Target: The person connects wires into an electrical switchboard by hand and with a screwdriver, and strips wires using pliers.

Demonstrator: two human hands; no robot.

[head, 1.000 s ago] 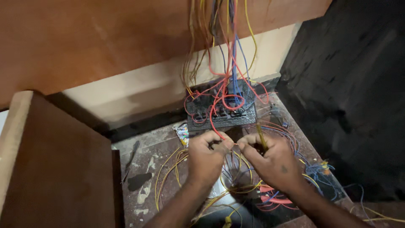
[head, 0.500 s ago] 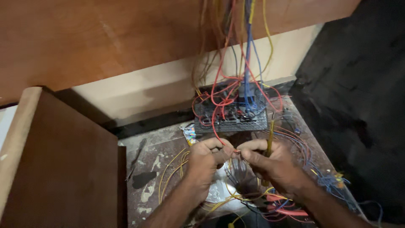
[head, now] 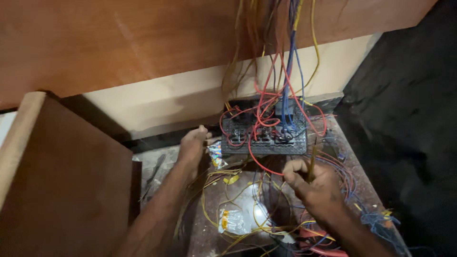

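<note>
the left hand [head: 194, 143] reaches with loose, slightly spread fingers to the left edge of the black switch board [head: 264, 133], which leans against the wall under hanging wires. the right hand [head: 312, 183] pinches a yellow wire [head: 312, 164] just below the board.

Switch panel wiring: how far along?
Done: red and blue wires already run into the black switch panel. In hand: right hand grips a yellow wire; left hand reaches beside the panel's left edge. Left: loose yellow wires lie unconnected on the floor.
</note>
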